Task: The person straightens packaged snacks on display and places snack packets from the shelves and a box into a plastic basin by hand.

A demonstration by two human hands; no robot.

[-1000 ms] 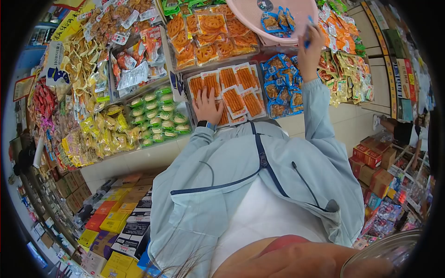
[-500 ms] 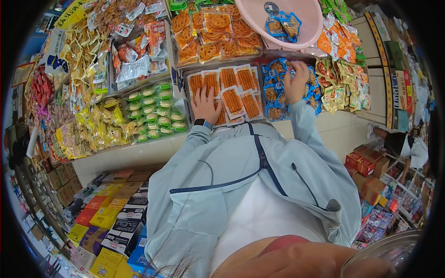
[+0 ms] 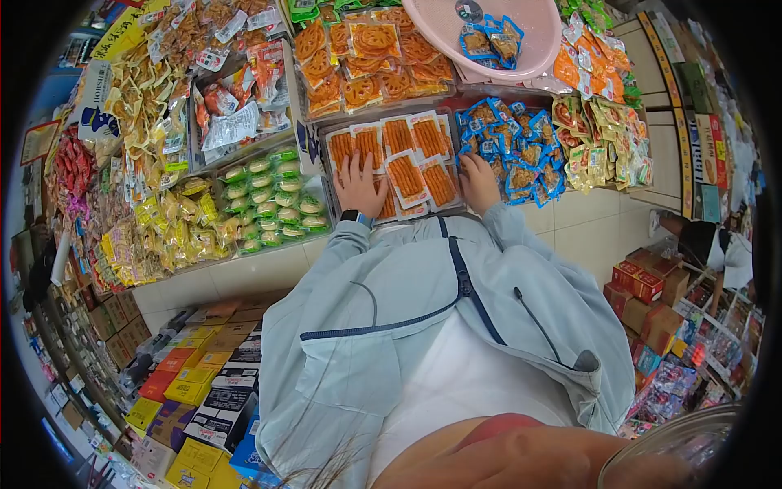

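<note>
My left hand [image 3: 358,189] lies with its fingers spread over flat packs of orange-brown snack sticks [image 3: 406,177], in the middle bin. My right hand [image 3: 479,184] rests at the left edge of the neighbouring bin, its fingers extended toward the small blue-edged snack packets [image 3: 533,152]. I see nothing held in it; its fingertips are partly hard to make out against the packets. Beyond the bins stands a pink basin [image 3: 544,50] with a few similar blue packets [image 3: 491,41] inside.
Packs of orange lotus-root-like slices [image 3: 371,49] fill the bin behind. Green-and-white packets [image 3: 265,196] lie left, yellowish packets [image 3: 603,147] right. Stacked cartons [image 3: 195,383] stand lower left, red boxes [image 3: 638,281] lower right. Another person [image 3: 709,244] is at the right edge.
My right hand has moved left and toward my body, from over the blue packets to their bin's left edge. My left hand stays on the stick packs.
</note>
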